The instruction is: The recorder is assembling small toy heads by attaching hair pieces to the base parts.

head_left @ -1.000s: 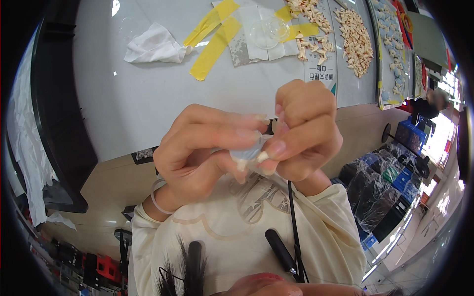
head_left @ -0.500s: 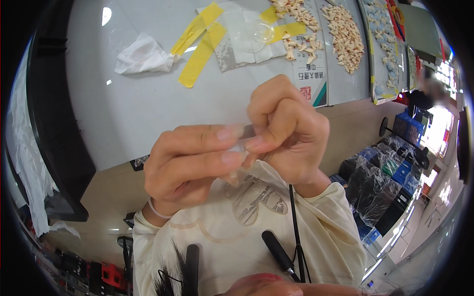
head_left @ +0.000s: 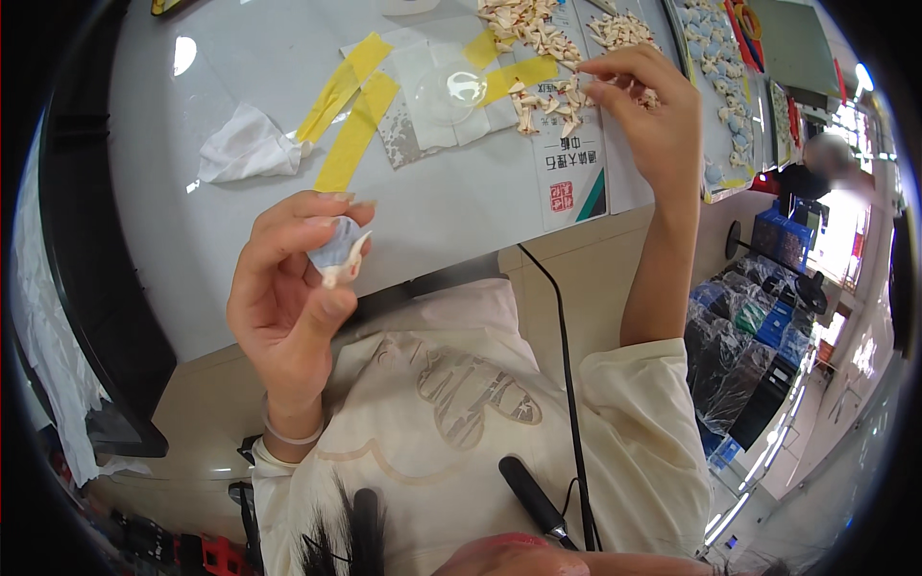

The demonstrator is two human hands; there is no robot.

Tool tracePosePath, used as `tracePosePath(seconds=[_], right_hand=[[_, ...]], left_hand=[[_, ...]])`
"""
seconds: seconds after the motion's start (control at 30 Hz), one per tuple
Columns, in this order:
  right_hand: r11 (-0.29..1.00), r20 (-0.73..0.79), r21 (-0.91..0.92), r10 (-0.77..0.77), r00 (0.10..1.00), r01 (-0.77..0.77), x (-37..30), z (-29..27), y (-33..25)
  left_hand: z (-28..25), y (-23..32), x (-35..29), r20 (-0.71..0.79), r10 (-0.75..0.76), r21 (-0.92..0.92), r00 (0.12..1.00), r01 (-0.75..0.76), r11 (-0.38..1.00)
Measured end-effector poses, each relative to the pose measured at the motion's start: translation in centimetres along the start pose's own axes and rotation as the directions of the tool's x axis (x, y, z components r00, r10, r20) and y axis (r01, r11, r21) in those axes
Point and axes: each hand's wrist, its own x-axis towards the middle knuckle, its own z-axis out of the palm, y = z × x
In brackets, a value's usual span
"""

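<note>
In my left hand (head_left: 288, 278), thumb and fingers grip a small pale blue rounded figurine part (head_left: 334, 245). A pointed cream piece with reddish marks (head_left: 355, 261) sits against its side. My right hand (head_left: 648, 106) reaches over the table to the far right, palm down. Its thumb and index fingertips are slightly apart at the edge of a pile of small pointed cream pieces (head_left: 538, 34); I see nothing clearly held between them. More cream pieces (head_left: 619, 34) lie just beyond that hand, partly covered by its fingers.
A clear round dish (head_left: 451, 91) rests on white sheets taped with yellow strips (head_left: 355, 130). To their left lies a crumpled white cloth (head_left: 252, 144). Finished-looking blue and cream pieces (head_left: 725, 67) fill a tray at the far right. A black cable (head_left: 562, 317) hangs before me.
My hands were together in front of me and have parted. The left moved left, with the blue part now showing; the right went out to the cream pieces. The view shifted slightly.
</note>
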Motion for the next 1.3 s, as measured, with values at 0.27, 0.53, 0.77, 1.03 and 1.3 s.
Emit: tracePosePath(seconds=[0.27, 0.53, 0.77, 1.03, 1.3], right_hand=[[0.935, 0.076, -0.266, -0.222, 0.972, 0.235, 1.3, 1.2, 0.0], [0.936, -0.051, 0.351, 0.002, 0.999, 0.016, 0.0, -2.2, 0.1], [0.954, -0.052, 0.267, -0.127, 0.991, 0.136, 0.4, -0.8, 0.0], [0.91, -0.045, 0.404, -0.078, 0.996, 0.09, 0.8, 0.1, 0.0], [0.943, -0.03, 0.333, 0.004, 1.0, 0.006, 2.0, -1.2, -1.3]], left_hand=[[-0.2, -0.3, 0.1, 0.076, 0.071, 0.07, 0.995, -0.077, 0.995], [0.1, -0.2, 0.3, 0.057, -0.011, 0.004, 0.998, 0.011, 1.0], [-0.8, -0.6, 0.6, 0.116, 0.002, 0.028, 0.993, -0.005, 1.0], [-0.8, -0.5, 0.6, 0.076, -0.035, -0.048, 0.996, 0.039, 0.998], [-0.9, -0.5, 1.3, 0.141, -0.062, -0.031, 0.988, 0.067, 0.997]])
